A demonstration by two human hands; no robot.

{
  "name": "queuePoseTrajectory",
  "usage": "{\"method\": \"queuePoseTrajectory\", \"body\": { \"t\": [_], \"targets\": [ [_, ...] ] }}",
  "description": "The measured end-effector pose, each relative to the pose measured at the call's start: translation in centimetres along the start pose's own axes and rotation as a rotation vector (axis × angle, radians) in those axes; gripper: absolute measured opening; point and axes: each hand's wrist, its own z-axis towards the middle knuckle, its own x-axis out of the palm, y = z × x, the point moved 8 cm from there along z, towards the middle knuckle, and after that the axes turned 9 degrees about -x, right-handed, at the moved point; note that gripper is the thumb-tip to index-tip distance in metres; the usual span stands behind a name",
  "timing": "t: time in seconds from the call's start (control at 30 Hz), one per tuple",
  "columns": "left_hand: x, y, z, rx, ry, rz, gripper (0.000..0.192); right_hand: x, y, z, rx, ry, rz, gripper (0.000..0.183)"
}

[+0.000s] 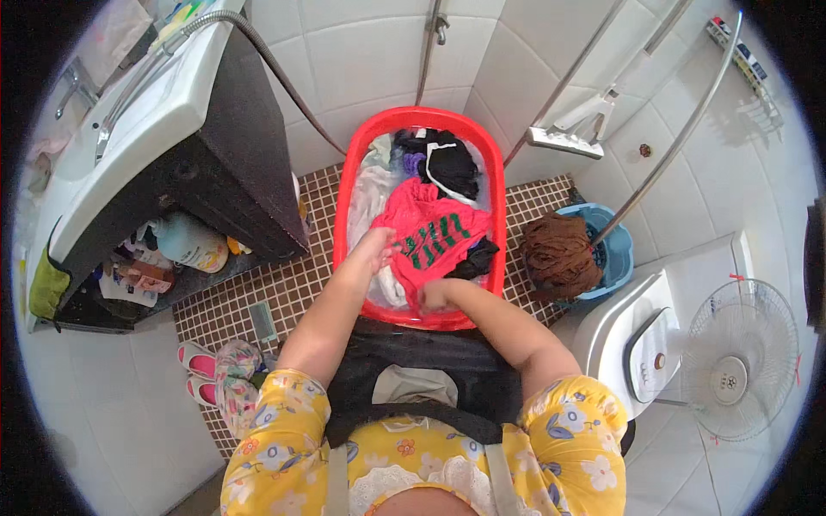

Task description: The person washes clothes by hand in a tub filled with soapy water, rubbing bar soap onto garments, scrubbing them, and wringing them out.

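A red plastic tub (pixel 498 193) of cloudy water and soaking laundry stands on the floor before me. On top lies a red garment (pixel 426 200) with a dark green printed pattern, spread over the other clothes. My left hand (pixel 379 248) holds its left edge, with some fingers hidden by the cloth. Closer to me, my right hand (pixel 437 295) is closed on the garment's lower edge, near the tub's front rim. Black clothing with white trim (pixel 452 164) lies at the far end of the tub. Pale cloth (pixel 371 197) lies along the left side.
A blue bucket (pixel 619 258) with a brown mop head (pixel 560 255) stands at right, near a white toilet (pixel 619 342) and a fan (pixel 732 380). To the left is a dark washbasin cabinet (pixel 239 155) with bottles (pixel 190 242) below. A person's feet in pink-and-white slippers (pixel 199 361) show at lower left.
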Motion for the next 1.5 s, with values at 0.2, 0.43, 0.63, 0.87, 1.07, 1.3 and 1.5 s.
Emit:
{"method": "queuePoseTrajectory", "body": {
  "t": [0.2,0.43,0.63,0.87,1.07,1.3,1.5],
  "targets": [
    [-0.7,-2.7,-2.3,0.303,-0.031,-0.075,0.046,5.5,3.9,1.3,0.023,0.100,-0.159,0.034],
    [0.6,-3.2,-1.1,0.376,-0.106,0.127,0.050,7.3,7.9,2.4,-0.255,-0.232,-0.255,0.032],
    [0.0,-2.2,0.6,0.361,-0.091,0.300,0.051,7.1,8.8,1.2,-0.214,-0.203,-0.488,0.027],
    [-0.2,-1.7,1.9,0.397,-0.098,0.346,0.052,8.4,3.0,1.1,0.137,0.008,-0.200,0.033],
    [0.7,0.7,3.0,0.500,-0.077,0.837,0.042,9.2,4.3,2.9,0.028,0.054,-0.209,0.034],
    [5.5,4.6,1.1,0.394,0.120,1.282,0.050,10.1,3.3,3.1,-0.051,-0.053,-0.197,0.036],
    [5.7,4.4,1.1,0.452,0.068,1.417,0.053,9.0,3.4,2.7,0.050,-0.017,0.026,0.039]
  ]
}}
